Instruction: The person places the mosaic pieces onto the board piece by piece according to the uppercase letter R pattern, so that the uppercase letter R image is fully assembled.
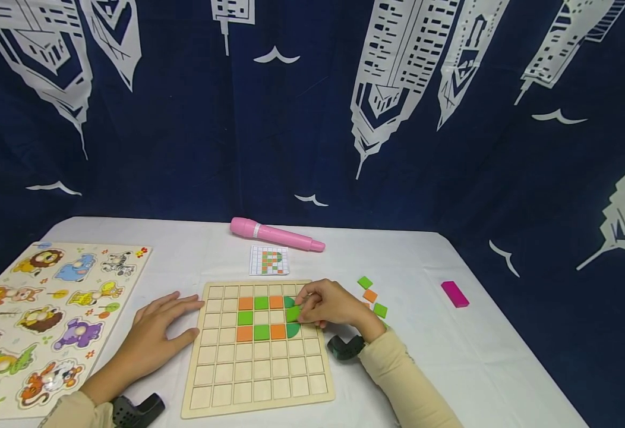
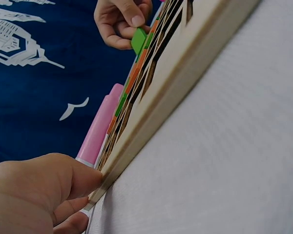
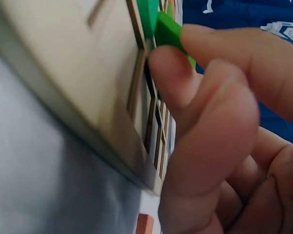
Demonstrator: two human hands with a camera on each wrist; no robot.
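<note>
Head view shows a flat, square, bright green tile (image 1: 293, 314) over a pale wooden board (image 1: 259, 380) divided into small square cells; the right grip (image 1: 331, 303) pinches it between thumb and finger, so that it juts out to the left of the fingertips; the left wrist view has it tilted against the board's face, and whether it touches cannot be told; two darker green rounded pieces (image 1: 293, 330) sit just beyond and just nearer; orange squares (image 1: 245, 304) and green squares (image 1: 261, 303) lie to its left; the left grip (image 1: 157, 327) is relaxed, fingers spread, tips touching the board's left edge; a patterned card (image 1: 269, 261) lies past the board on the white table (image 1: 414, 261).
</note>
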